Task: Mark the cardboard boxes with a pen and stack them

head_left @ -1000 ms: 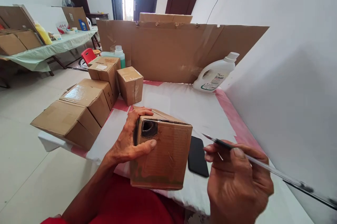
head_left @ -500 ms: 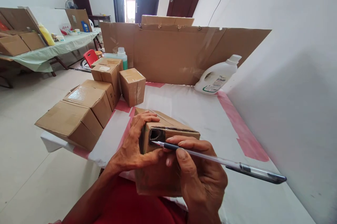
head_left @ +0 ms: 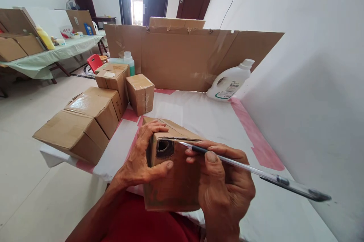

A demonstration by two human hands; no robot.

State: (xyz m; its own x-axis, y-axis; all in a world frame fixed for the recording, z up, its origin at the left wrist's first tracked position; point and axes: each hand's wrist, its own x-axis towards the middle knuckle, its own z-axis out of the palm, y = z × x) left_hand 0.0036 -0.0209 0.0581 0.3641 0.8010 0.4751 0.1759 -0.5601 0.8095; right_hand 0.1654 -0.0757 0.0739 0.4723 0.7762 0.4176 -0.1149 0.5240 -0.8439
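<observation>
A small cardboard box (head_left: 170, 181) stands at the near edge of the white-covered table (head_left: 199, 113), with a dark blackened patch at its upper left corner. My left hand (head_left: 142, 158) grips the box's left side, fingers over the top and thumb across the front. My right hand (head_left: 224, 189) holds a clear ballpoint pen (head_left: 256, 173) against the box. The pen's tip rests on the box's top front edge, just right of the dark patch.
Several closed cardboard boxes (head_left: 93, 109) are stacked along the table's left side. A cardboard sheet (head_left: 193, 56) stands at the back, with a white detergent bottle (head_left: 229, 80) and a green bottle (head_left: 127, 60) before it. A white wall runs along the right. Another table (head_left: 42, 56) stands far left.
My right hand came in from the right with the pen and covered the box's front. The pen tip went to the dark patch, then moved slightly right along the top edge.
</observation>
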